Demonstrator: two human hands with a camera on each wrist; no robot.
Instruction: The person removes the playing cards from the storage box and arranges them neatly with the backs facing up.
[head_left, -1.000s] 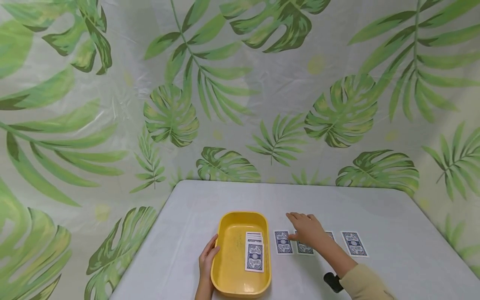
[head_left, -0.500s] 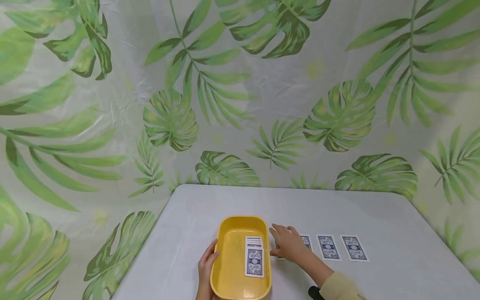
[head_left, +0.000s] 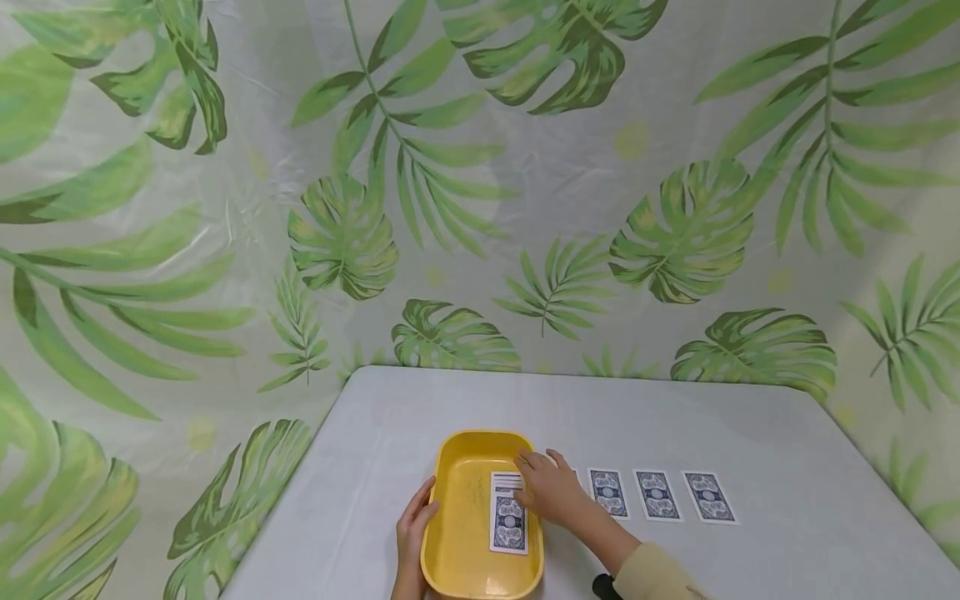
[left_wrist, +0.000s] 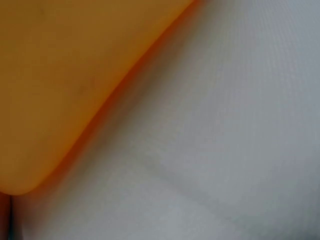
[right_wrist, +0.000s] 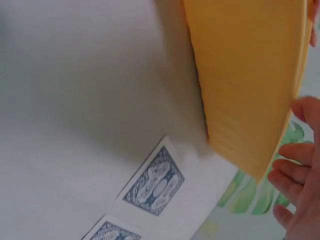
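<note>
A yellow plastic tray [head_left: 450, 567] stands near the table's front, with blue-backed playing cards [head_left: 510, 525] inside it, overlapping along its right side. At the tray's left rim my left hand [head_left: 412, 537] grips the side; the left wrist view shows only the tray's outer wall [left_wrist: 75, 75] and the cloth. My right hand [head_left: 553, 492] reaches over the right rim, fingertips above the upper cards in the tray. In the right wrist view the fingers of the right hand [right_wrist: 305, 170] are spread and loosely bent beside the rim. No card shows between them; contact is hidden.
Right of the tray, several cards lie face down in a row on the white-covered table, such as a middle card [head_left: 658, 496] and the rightmost card [head_left: 709, 497]. The card nearest the tray is mostly behind my right hand. A leaf-patterned sheet [head_left: 555, 208] hangs behind the table.
My right hand has moved left from above the row of cards to over the tray's right rim, uncovering cards in the row. The left hand stays at the tray.
</note>
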